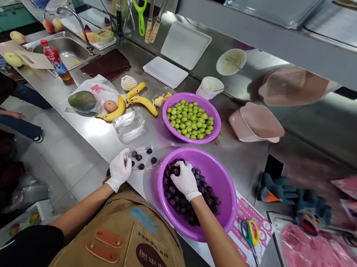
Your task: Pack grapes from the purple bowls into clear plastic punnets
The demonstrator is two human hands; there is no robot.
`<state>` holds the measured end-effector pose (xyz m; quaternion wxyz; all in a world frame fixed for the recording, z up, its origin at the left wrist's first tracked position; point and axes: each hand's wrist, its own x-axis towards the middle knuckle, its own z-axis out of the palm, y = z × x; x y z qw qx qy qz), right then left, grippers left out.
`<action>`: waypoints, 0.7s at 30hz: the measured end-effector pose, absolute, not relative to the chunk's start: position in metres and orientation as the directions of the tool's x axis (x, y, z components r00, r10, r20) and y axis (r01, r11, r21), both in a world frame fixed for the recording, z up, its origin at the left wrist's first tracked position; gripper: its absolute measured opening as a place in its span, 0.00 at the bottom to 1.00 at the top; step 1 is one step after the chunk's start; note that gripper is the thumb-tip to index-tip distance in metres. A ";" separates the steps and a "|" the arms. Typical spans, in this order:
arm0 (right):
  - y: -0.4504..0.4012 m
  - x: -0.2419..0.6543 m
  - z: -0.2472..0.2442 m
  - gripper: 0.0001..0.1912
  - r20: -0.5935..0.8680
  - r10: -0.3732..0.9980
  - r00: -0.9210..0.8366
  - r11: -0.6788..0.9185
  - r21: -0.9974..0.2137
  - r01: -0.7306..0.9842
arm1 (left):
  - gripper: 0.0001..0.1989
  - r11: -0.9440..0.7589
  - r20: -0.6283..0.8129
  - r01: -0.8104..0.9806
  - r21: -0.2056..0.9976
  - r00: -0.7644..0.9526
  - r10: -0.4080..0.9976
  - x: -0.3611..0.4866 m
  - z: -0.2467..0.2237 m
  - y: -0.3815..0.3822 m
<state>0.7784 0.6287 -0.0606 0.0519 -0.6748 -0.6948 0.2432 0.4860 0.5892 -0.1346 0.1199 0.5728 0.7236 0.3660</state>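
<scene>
My left hand (120, 170), in a white glove, grips the left edge of a clear plastic container (148, 150). Several dark purple grapes (138, 157) lie spread out in it. In a purple basin (230, 191) to the right is a heap of dark grapes (203, 191). My right hand (185, 179), also gloved in white, reaches into that basin with its fingers curled round a dark grape (175, 170). The fingertips are partly hidden among the fruit.
Behind stands a purple basin (217, 128) of green fruit (189, 119). An open clear box (128, 126), bananas (144, 103) and a mango (82, 100) lie left of it. Scissors (252, 235) and a pink basket (254, 123) are on the right. Another person's hand (17, 115) shows at far left.
</scene>
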 end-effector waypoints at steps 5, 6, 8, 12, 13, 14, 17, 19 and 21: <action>0.630 0.774 -0.060 0.15 -0.267 0.964 -0.017 -0.065 -0.295 0.953 | 0.21 0.071 0.228 0.718 0.693 -0.311 0.923 0.485 -0.137 0.590; 0.630 0.774 -0.060 0.15 -0.267 0.964 -0.024 -0.057 -0.292 0.955 | 0.21 0.069 0.229 0.714 0.697 -0.313 0.922 0.485 -0.134 0.590; 0.630 0.776 -0.061 0.13 -0.262 0.964 -0.042 -0.042 -0.308 0.951 | 0.20 0.053 0.252 0.710 0.702 -0.317 0.914 0.486 -0.126 0.590; 0.634 0.785 -0.064 0.11 -0.221 0.974 -0.058 -0.033 -0.388 0.921 | 0.15 -0.004 0.298 0.745 0.667 -0.262 0.918 0.490 -0.101 0.595; 0.635 0.789 -0.063 0.12 -0.204 0.977 -0.057 -0.034 -0.416 0.909 | 0.13 -0.011 0.285 0.755 0.655 -0.234 0.929 0.492 -0.096 0.597; 0.636 0.792 -0.063 0.12 -0.185 0.981 -0.054 -0.035 -0.446 0.894 | 0.12 -0.015 0.262 0.766 0.642 -0.201 0.944 0.493 -0.091 0.601; 0.636 0.802 -0.052 0.11 -0.138 0.989 -0.051 -0.032 -0.543 0.839 | 0.11 -0.036 0.175 0.806 0.591 -0.085 0.981 0.497 -0.085 0.610; 0.633 0.803 -0.038 0.10 -0.114 0.991 -0.066 -0.016 -0.607 0.795 | 0.08 -0.052 0.132 0.823 0.565 -0.028 0.991 0.498 -0.085 0.616; 0.631 0.794 -0.020 0.09 -0.072 0.991 -0.113 0.037 -0.658 0.752 | 0.06 -0.048 0.110 0.823 0.565 -0.017 0.994 0.497 -0.088 0.619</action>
